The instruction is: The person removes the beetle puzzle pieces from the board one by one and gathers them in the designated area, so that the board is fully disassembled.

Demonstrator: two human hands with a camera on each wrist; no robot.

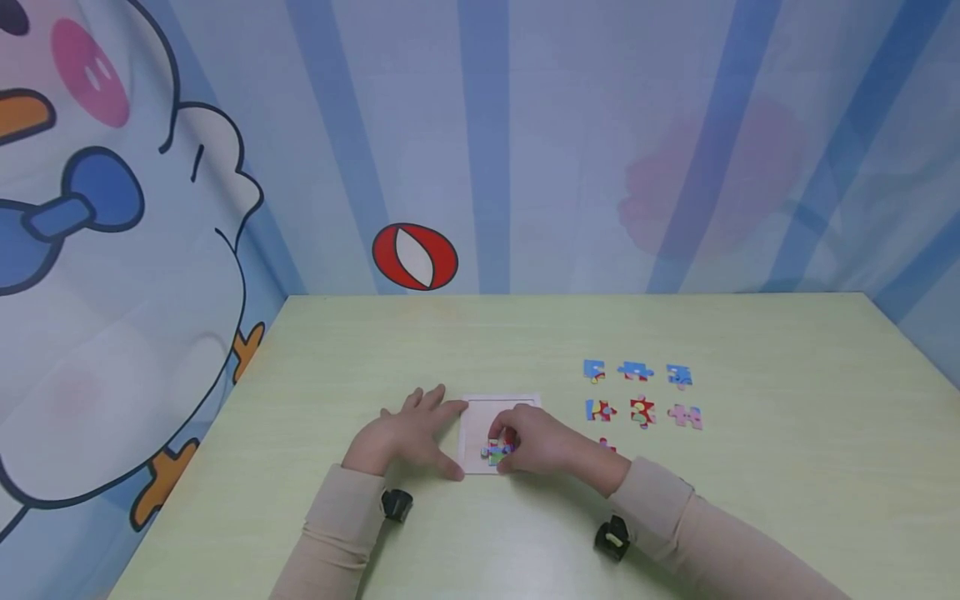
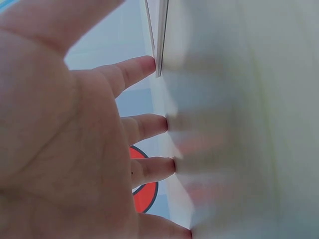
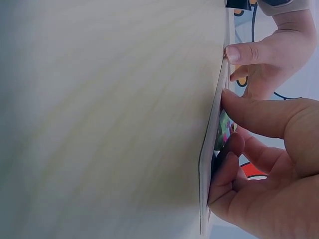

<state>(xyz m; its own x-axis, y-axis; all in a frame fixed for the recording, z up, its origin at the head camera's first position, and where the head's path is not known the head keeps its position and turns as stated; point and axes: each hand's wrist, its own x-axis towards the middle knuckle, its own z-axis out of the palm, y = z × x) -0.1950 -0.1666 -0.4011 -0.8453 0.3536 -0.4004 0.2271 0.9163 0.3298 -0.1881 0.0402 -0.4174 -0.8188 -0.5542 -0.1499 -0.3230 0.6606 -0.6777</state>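
Observation:
A flat white puzzle tray [image 1: 480, 417] lies on the table between both hands. My left hand [image 1: 408, 433] is spread at its left side, with thumb and index fingertip touching the tray's edge, as the left wrist view also shows in part. Over the tray's lower part, my right hand [image 1: 542, 442] pinches a colourful jigsaw piece [image 1: 496, 452] between thumb and fingers. The right wrist view shows that jigsaw piece [image 3: 224, 130] low against the tray, partly covered by the fingers. Whether other pieces lie beneath the right hand cannot be told.
Several loose jigsaw pieces [image 1: 642, 412] lie in rows right of the tray. One pink-red piece [image 1: 606, 444] is partly hidden behind the right wrist. The pale table [image 1: 787, 467] meets a blue striped cloth backdrop [image 1: 555, 167] at its far edge.

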